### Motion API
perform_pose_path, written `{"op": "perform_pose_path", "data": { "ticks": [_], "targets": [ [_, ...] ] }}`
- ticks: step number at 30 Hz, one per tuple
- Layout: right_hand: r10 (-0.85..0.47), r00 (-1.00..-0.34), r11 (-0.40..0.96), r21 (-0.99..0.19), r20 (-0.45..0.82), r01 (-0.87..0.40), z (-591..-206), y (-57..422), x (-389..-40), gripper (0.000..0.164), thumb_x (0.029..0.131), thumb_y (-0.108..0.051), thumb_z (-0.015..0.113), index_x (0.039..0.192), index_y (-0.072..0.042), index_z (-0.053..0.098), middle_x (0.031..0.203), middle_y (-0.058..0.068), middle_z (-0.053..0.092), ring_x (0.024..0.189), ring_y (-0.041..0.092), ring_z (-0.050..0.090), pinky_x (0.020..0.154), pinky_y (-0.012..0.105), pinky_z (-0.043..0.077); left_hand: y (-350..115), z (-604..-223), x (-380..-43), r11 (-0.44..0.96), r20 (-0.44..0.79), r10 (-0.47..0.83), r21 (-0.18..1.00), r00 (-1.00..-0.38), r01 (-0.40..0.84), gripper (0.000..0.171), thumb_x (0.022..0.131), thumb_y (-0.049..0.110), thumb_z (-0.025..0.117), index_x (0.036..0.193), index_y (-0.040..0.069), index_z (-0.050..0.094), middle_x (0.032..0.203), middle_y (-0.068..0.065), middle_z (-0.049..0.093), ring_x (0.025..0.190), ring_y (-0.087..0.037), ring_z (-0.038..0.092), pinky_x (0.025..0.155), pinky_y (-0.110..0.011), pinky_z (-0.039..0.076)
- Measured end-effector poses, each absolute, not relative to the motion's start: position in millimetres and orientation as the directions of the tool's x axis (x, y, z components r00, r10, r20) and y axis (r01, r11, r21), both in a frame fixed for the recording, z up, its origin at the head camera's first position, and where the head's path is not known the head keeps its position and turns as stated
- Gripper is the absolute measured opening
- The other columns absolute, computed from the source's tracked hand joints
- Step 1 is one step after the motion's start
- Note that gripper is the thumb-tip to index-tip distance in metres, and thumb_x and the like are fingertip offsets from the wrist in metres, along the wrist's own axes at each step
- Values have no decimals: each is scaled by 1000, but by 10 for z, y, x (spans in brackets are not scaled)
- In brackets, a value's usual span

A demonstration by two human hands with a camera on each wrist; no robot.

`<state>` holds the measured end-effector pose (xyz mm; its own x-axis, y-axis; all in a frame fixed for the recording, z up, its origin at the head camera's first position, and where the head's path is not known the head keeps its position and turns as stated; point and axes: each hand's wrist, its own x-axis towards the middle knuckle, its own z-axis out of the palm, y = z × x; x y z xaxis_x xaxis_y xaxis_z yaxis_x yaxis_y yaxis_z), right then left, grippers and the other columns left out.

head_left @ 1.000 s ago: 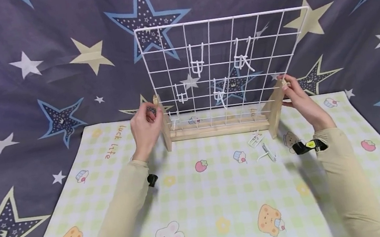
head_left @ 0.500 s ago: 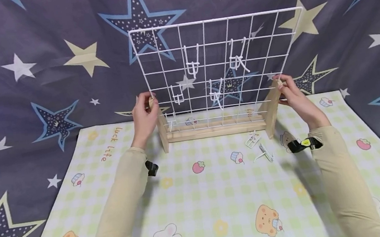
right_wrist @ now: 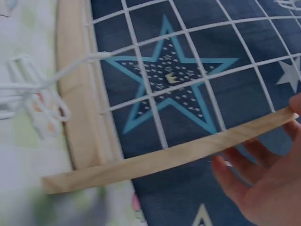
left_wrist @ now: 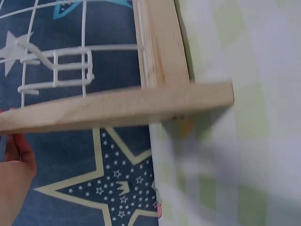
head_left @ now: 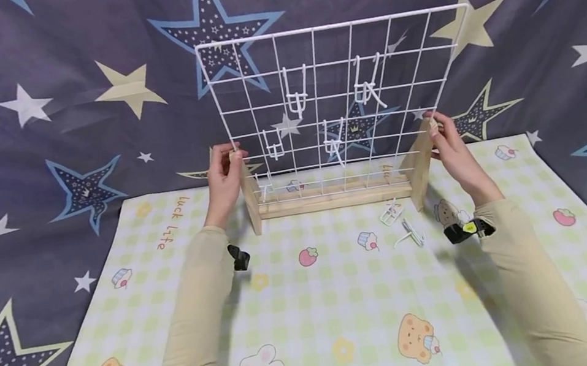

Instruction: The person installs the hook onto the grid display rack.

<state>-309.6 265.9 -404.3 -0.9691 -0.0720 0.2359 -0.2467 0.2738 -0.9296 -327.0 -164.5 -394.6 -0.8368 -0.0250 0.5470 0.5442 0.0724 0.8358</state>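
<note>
A white wire grid panel (head_left: 342, 108) stands upright in a pale wooden stand, made of a bottom bar (head_left: 335, 201) and two side posts. My left hand (head_left: 223, 183) grips the top of the left post (head_left: 250, 195), thumb in front and fingers behind. On the other side, my right hand (head_left: 456, 149) pinches the top of the right post (head_left: 422, 166); its fingers show behind the wood in the right wrist view (right_wrist: 263, 174). Several white wire hooks hang on the grid, among them one at upper left (head_left: 297, 99) and one at upper right (head_left: 368, 86).
Two loose white hooks lie on the checked tablecloth before the stand: a flat-backed one (head_left: 391, 212) and a pronged one (head_left: 411, 233). A dark star-patterned curtain (head_left: 142, 135) hangs behind the table.
My left hand has closed in on the left post's top, its fingers now around it. The right hand keeps its hold. The view has shifted slightly; the hooks remain in place.
</note>
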Motion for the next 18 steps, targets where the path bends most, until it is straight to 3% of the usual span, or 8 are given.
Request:
{"op": "perform_pose_path", "data": {
  "ticks": [4, 7, 10, 15, 18],
  "targets": [
    [36, -967, 301, -925, 253, -231, -4155, 2617, -3039, 50, 106, -27, 32, 147, 3, 26, 135, 20, 39, 116, 18, 45, 98, 39, 45, -1621, -3944, -3268, -22, 519, -54, 853, -853, 521, 21, 99, -2, 48, 111, -19, 44, 108, -38, 55, 93, -19, 61, 86, -29, 50],
    [111, -956, 331, -917, 272, -223, -4241, 2594, -2963, 45, 106, -21, 37, 138, 10, 38, 123, 15, 47, 105, 9, 51, 92, 27, 49, -1606, -3933, -3268, -55, 504, -55, 861, -862, 506, 20, 99, -2, 47, 109, -20, 43, 109, -39, 54, 91, -16, 62, 89, -36, 51],
    [146, -947, 354, -909, 286, -220, -4280, 2556, -2849, 40, 104, -15, 40, 132, 13, 46, 119, 15, 51, 95, 1, 54, 84, 19, 51, -1606, -3917, -3258, -51, 503, -70, 861, -862, 506, 19, 99, -2, 46, 107, -20, 44, 107, -40, 53, 90, -17, 63, 88, -39, 50],
    [144, -943, 369, -901, 298, -229, -4261, 2472, -2585, 32, 101, -4, 42, 123, 18, 51, 116, 32, 54, 86, -4, 56, 73, 14, 51, -1608, -3899, -3250, -47, 511, -91, 855, -855, 516, 18, 99, -2, 45, 106, -19, 45, 103, -37, 57, 93, -27, 62, 83, -31, 49],
    [134, -945, 399, -889, 298, -223, -4363, 2495, -2523, 31, 100, -4, 44, 122, 17, 52, 116, 33, 56, 83, -7, 57, 71, 13, 50, -1608, -3904, -3252, -49, 517, -94, 851, -851, 522, 19, 99, -1, 45, 106, -19, 44, 101, -34, 59, 93, -26, 62, 83, -29, 49]
  ]
}}
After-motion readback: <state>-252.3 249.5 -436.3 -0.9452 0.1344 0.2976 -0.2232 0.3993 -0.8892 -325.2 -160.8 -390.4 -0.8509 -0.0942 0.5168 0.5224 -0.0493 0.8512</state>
